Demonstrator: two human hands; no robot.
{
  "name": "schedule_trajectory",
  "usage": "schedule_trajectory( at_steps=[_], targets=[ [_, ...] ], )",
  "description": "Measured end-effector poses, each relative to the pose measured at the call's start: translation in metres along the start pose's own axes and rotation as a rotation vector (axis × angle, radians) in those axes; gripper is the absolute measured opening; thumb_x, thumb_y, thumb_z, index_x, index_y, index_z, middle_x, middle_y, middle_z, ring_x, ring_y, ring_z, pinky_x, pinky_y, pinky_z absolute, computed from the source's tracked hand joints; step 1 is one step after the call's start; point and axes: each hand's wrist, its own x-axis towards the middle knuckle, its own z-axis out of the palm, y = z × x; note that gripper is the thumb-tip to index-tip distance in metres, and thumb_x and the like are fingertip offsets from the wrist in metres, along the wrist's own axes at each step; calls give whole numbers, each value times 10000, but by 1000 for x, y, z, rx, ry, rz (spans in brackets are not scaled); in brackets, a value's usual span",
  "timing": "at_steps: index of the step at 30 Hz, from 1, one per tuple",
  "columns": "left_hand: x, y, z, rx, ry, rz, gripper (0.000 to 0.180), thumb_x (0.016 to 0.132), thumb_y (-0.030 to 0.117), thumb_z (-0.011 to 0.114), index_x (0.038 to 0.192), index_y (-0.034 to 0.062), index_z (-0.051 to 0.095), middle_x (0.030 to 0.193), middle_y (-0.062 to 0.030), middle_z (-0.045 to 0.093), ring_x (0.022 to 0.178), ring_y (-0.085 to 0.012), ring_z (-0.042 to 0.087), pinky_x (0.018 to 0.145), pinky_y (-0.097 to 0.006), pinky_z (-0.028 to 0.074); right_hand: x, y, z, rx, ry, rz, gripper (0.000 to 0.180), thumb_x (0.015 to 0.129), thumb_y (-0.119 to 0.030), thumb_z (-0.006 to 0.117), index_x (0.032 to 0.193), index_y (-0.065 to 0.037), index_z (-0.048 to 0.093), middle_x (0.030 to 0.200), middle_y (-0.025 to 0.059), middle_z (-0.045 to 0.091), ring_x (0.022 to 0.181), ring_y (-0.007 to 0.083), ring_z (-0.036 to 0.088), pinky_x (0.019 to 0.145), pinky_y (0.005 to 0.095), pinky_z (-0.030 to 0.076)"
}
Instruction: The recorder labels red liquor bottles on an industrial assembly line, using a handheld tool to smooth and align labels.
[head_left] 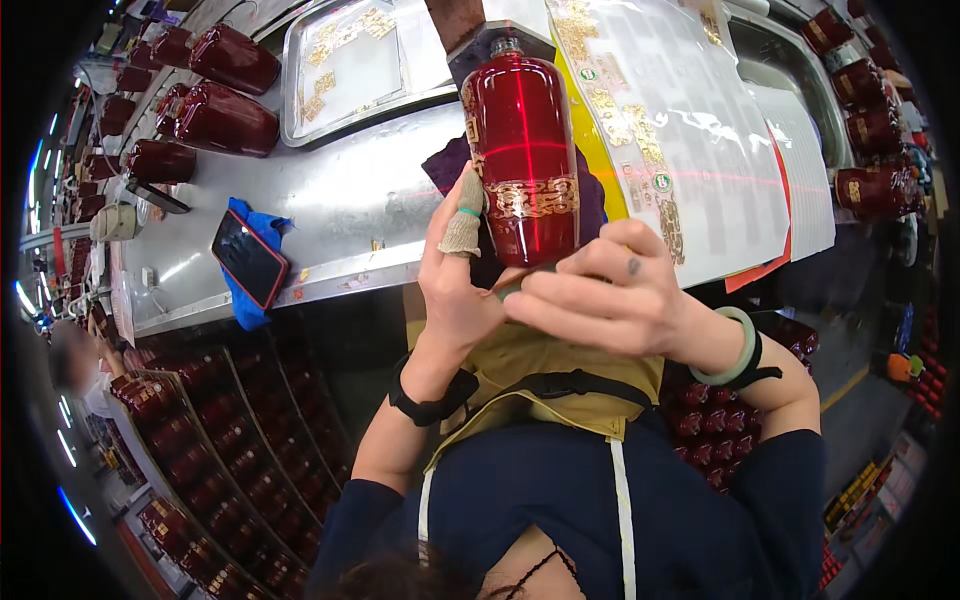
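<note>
A glossy dark-red bottle [522, 145] with a gold ornamental band lies on a dark purple cloth [592, 190] at the table's front edge, its neck pointing away from me. My left hand [458, 290] holds its left side near the base; a knitted finger cover [462, 220] with a green band sits on one finger. Close to the bottle's base, my right hand [610, 295] has its fingers curled and pinched together beside my left thumb. Whatever is between those fingertips, if anything, is hidden.
Sheets of gold decals [690, 130] spread right of the bottle over a yellow sheet [590, 110]. A metal tray [290, 100] with more decals stands back left. A phone [250, 258] rests on blue cloth at the left edge. Several red bottles [228, 118] line both sides.
</note>
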Motion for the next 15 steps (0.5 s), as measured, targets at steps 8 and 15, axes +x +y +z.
schedule_trajectory(
  at_steps=[8,15],
  targets=[
    [3,4,1,38,4,-31,840,729,89,880,1464,-77,508,1494,-254,521,1321,-400,565,1103,-446,462,0,-9,7,12,-14,-5,254,690,-196,725,937,-136,736,918,-31,650,795,120,563,665,301,479],
    [4,10,4,198,66,142,787,702,34,874,1416,-80,562,1432,-233,575,1280,-361,607,1066,-410,495,25,1,18,266,245,736,294,931,-36,686,1217,-25,619,1010,153,683,794,342,671,709,403,537]
  ],
)
